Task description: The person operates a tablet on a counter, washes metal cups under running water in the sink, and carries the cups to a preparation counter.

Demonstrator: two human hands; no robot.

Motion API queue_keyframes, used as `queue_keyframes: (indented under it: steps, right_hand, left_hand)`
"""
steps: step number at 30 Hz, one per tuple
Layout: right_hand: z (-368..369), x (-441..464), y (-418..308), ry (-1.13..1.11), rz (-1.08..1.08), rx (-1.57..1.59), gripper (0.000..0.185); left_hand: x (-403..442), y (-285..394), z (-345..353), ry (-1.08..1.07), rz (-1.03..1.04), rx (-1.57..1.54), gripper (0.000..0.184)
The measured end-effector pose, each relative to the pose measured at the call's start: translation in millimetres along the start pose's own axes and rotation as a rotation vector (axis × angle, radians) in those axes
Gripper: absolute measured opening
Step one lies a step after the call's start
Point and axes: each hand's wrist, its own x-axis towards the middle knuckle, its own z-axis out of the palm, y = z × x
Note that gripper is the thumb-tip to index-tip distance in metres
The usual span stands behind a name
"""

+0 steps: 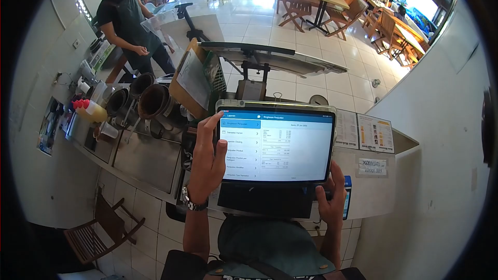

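A tablet point(295, 161) in a clear-edged case faces me, tilted up, its lit screen showing a menu list on the left and a sales summary on the right. My left hand point(206, 168), with a metal watch point(193, 200) on the wrist, is at the tablet's left edge. Its fingers stretch up to the screen's top left corner and its thumb stands apart over the menu. At the lower right corner my right hand point(334, 199) has its fingers round the tablet's edge, partly hidden, with the thumb below the screen. A black surface point(264, 200) lies under the tablet.
Behind the tablet stands a monitor point(275, 56). Printed menu sheets point(375, 134) lie on the counter at right. Dark pots point(154, 101), sauce bottles point(92, 110) and a clipboard point(194, 80) are at left. A person point(129, 31) stands beyond the counter. A wooden chair point(106, 228) is lower left.
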Motion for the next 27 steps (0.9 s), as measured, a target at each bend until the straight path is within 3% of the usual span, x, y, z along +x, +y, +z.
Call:
queue_keyframes:
  steps: [5,22,27]
  right_hand:
    - [-2,-2,7,0.01,-0.1,-0.063,0.06]
    - [-8,-7,8,-0.03,-0.06,0.028,0.052]
    - [-11,-9,7,-0.037,-0.058,0.029,0.053]
  left_hand:
    - [1,-1,1,0.007,0.022,0.02,0.051]
    - [-4,2,-2,0.032,-0.015,-0.015,0.037]
    - [-3,3,-2,0.039,0.056,0.063,0.038]
